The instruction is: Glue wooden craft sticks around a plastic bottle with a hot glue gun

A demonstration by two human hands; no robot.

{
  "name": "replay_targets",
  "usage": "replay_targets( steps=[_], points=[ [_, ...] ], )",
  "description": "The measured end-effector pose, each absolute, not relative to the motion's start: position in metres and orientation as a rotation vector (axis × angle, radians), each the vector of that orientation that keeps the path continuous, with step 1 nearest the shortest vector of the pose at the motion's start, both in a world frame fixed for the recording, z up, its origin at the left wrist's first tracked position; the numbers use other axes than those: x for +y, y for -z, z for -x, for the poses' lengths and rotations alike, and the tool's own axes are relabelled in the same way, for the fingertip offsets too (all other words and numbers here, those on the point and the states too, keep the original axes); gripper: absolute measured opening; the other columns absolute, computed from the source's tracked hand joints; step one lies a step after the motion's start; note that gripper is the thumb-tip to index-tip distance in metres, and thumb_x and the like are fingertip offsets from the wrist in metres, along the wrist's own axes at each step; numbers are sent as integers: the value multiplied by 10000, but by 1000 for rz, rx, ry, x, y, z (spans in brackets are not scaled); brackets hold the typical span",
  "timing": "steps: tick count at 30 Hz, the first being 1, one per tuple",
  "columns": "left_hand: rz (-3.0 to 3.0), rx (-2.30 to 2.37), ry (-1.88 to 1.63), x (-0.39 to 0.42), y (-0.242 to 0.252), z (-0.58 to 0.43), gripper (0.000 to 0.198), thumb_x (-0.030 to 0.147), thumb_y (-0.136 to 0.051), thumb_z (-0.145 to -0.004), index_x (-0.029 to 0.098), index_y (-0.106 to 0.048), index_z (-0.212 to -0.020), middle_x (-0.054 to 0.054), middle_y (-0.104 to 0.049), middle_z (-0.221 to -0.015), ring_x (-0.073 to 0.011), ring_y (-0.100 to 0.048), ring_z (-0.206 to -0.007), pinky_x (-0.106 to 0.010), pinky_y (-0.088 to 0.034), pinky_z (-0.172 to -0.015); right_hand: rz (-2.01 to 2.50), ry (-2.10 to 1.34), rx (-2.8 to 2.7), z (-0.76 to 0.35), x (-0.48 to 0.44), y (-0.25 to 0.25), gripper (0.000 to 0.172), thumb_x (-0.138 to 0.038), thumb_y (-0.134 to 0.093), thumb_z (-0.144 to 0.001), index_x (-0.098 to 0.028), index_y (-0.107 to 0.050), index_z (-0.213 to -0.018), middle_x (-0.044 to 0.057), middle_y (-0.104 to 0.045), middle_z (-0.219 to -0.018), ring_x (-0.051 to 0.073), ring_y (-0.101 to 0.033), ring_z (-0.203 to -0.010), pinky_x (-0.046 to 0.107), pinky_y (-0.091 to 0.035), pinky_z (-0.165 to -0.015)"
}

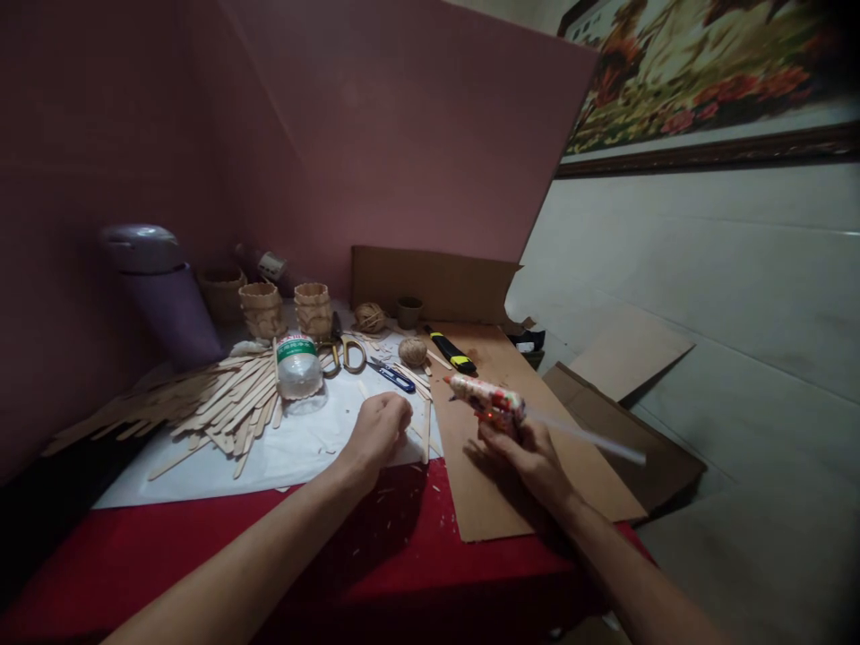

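My right hand [528,452] is wrapped round the handle of a hot glue gun [487,396], whose nozzle points to the left over the brown cardboard [511,502]. A long clear glue stick [591,434] juts out of its back end. Over the white paper's front edge, my left hand [382,430] is closed, its fingertips turned away from view; anything in them is hidden. Just right of it lies a wooden craft stick [425,430]. Blue-handled thread snips [393,374] lie beyond that hand, beside a small ball of twine [412,351].
Craft sticks [228,403] lie heaped at the left by a plastic bottle [297,367]. Behind stand two wooden stick cups [261,309] and a purple flask [165,296]. Scissors [353,354] and a yellow-black utility knife [451,349] lie further back. Red cloth [269,537] covers the front.
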State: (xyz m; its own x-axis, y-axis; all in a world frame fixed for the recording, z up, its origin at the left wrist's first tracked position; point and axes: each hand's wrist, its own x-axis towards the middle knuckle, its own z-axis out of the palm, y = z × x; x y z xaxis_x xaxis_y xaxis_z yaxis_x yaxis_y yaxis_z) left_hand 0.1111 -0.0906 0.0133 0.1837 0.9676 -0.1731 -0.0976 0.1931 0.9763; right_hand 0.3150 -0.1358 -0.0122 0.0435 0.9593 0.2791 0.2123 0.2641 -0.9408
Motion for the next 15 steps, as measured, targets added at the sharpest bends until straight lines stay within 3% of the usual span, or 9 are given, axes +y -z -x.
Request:
replay_targets(
  steps=[4,6,9,11,15],
  points=[
    [-1038,965,-1032,-92,-18,-110,344,339,-547,-733,216,-298,-529,98,-244,-454,-22,-181,-362,-173,-107,-382,1239,-1077,-1323,-313,-133,5,454,-593,-656,-813,-159,-601,-695,-35,-500,-450,69,-402,-355,217,-326,-376],
    [-1033,918,-1063,-91,-19,-109,339,401,-579,-752,200,-399,-548,105,-246,-441,-24,-175,-357,-175,-108,-375,1236,-1132,-1338,-310,-131,6,456,-582,-649,-821,-152,-599,-676,-38,-487,-431,62,-400,-343,203,-307,-364],
    [-1015,851,-1109,-88,-20,-106,229,358,-649,-705,148,-607,-788,101,-357,-462,-32,-232,-354,-174,-129,-371,1237,-1141,-1356,-304,-130,11,445,-567,-656,-818,-150,-592,-676,-45,-491,-442,55,-400,-335,194,-317,-360],
    [-1019,825,-1139,-87,-20,-104,280,293,-678,-660,134,-632,-885,91,-427,-492,-34,-283,-366,-169,-152,-373,1255,-1145,-1355,-300,-130,14,439,-566,-657,-815,-150,-591,-689,-47,-499,-464,52,-397,-337,191,-317,-356],
    [-1118,731,-1178,-87,-21,-104,287,340,-692,-679,107,-643,-839,71,-469,-532,-27,-321,-383,-168,-202,-379,1279,-1149,-1374,-293,-132,13,429,-563,-648,-821,-159,-576,-695,-49,-490,-474,56,-386,-351,194,-303,-356]
  ],
)
